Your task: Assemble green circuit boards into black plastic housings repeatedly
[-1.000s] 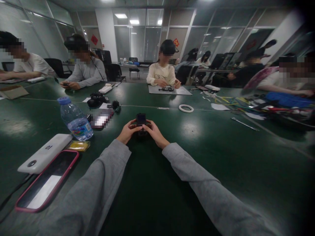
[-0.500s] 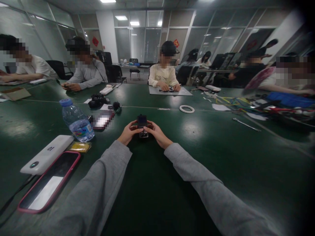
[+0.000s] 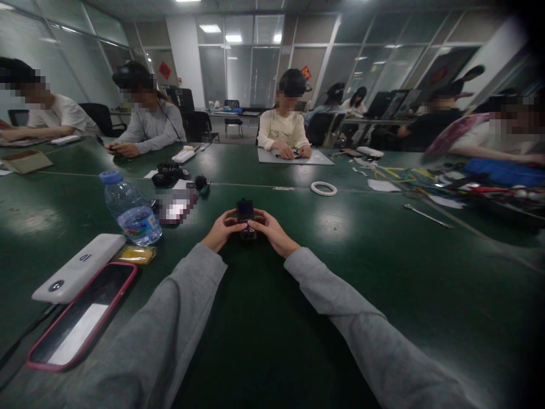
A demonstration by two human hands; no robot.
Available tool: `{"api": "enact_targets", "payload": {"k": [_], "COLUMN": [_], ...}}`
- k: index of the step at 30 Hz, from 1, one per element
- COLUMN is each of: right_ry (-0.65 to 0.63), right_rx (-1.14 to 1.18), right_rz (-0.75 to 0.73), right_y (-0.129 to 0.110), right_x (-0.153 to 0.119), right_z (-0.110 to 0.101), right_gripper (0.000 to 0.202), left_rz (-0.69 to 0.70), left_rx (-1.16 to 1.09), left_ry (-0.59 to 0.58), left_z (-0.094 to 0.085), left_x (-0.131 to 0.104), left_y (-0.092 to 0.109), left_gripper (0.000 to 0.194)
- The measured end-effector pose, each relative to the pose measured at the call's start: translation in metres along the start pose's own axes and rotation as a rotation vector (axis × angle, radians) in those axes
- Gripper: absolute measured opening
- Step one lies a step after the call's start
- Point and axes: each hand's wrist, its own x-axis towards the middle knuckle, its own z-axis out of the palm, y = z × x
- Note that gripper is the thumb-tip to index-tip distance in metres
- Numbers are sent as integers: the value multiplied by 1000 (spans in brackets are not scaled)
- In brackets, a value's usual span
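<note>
Hands meet in the middle of the green table [image 3: 383, 272], a bit far from the person. The left hand [image 3: 220, 229] and the right hand [image 3: 272, 232] both hold a small black gadget [image 3: 246, 218]. It stands up between them, touching the table or just above it; I cannot tell which. The fingers of each hand curl in around its sides and are nearly closed on it. Both thumbs rest near its lower front. Grey sleeves [image 3: 179, 318] cover both arms.

On the left, near the person, a phone [image 3: 80, 321] in a pink case lies flat. Just beside it, a bit farther, lies a white power bank [image 3: 79, 268]. A small yellow packet [image 3: 135, 254] sits next to the power bank. A water bottle [image 3: 130, 209] with a blue cap stands just behind the packet. Farther off on the left lie some black parts [image 3: 167, 174], and a blurred patch sits between the bottle and the hands.

On the right, a white tape ring [image 3: 323, 188] lies flat, well apart from the hands. Farther right lies a thin metal tool [image 3: 428, 216]. Past it is a heap of coloured wires [image 3: 426, 177].

Nothing lies between the person and the gadget. Other people sit along the far side and the left side, with their hands on the table.
</note>
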Motion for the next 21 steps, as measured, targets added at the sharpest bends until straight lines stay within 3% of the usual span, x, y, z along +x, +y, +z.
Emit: {"api": "enact_targets", "payload": {"k": [21], "right_ry": [-10], "right_rx": [23], "right_rz": [46], "right_y": [2], "right_x": [2], "right_z": [-1], "right_gripper": [59], "left_rz": [-19], "left_rx": [-8], "left_ry": [6], "left_z": [-4], "left_x": [4], "left_y": [-4], "left_gripper": [68]}}
